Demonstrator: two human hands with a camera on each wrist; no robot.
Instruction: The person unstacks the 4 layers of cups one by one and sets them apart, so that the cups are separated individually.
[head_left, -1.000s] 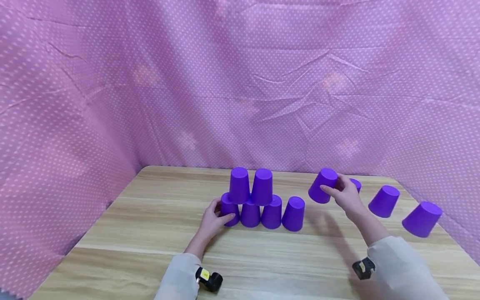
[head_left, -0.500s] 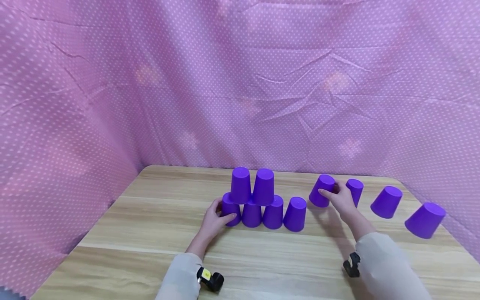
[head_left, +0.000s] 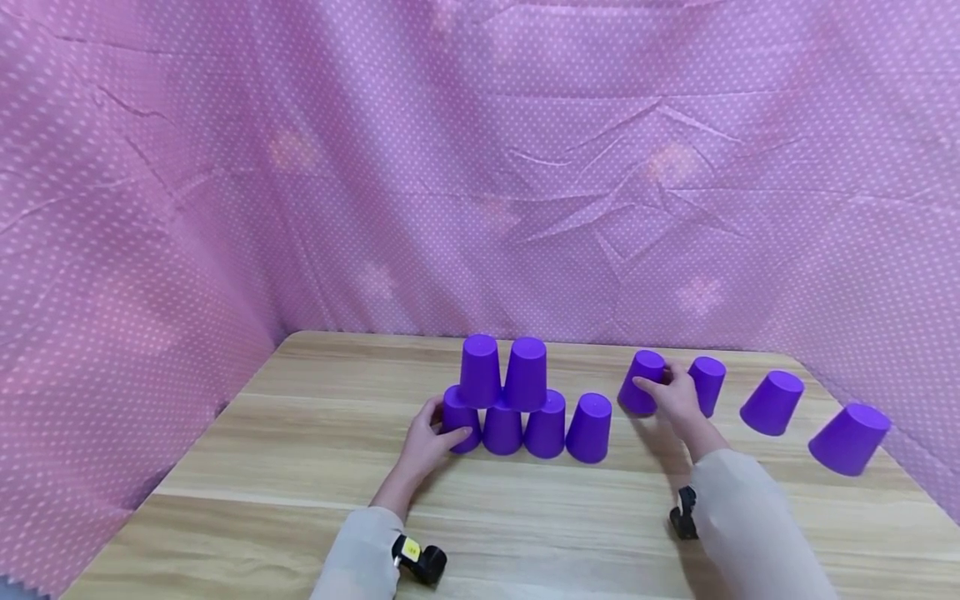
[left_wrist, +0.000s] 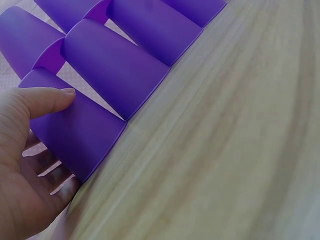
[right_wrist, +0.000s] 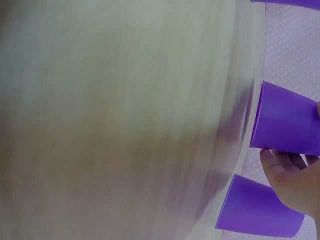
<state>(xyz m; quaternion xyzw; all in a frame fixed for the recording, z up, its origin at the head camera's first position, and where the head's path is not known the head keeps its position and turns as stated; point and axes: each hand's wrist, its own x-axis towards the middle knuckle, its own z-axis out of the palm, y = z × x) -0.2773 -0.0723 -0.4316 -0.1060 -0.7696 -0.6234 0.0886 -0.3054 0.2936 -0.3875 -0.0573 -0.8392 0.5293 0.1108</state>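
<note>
Purple cups stand upside down on the wooden table. My left hand (head_left: 426, 442) holds the leftmost bottom-row cup (left_wrist: 80, 130), its thumb on the near side and the fingers round the outer side. Two upper cups (head_left: 480, 371) rest across the gaps between bottom cups; the rightmost bottom cup (head_left: 588, 429) has none on top. Over to the right, my right hand (head_left: 678, 400) grips another upside-down cup (right_wrist: 287, 120) between thumb and fingers. Whether its rim touches the table is hard to tell. Behind that hand stands a partly covered cup (head_left: 707, 383).
Two more upside-down cups, one (head_left: 772, 402) farther back and one (head_left: 850, 439) nearer, stand towards the table's right edge. Pink dotted cloth (head_left: 480, 208) hangs behind and beside the wooden table (head_left: 300, 467). Each wrist carries a small black camera (head_left: 422, 560).
My right hand has lowered its cup towards the table, and its forearm has swung left. The cup behind that hand shows more now. My left hand has stayed on its cup.
</note>
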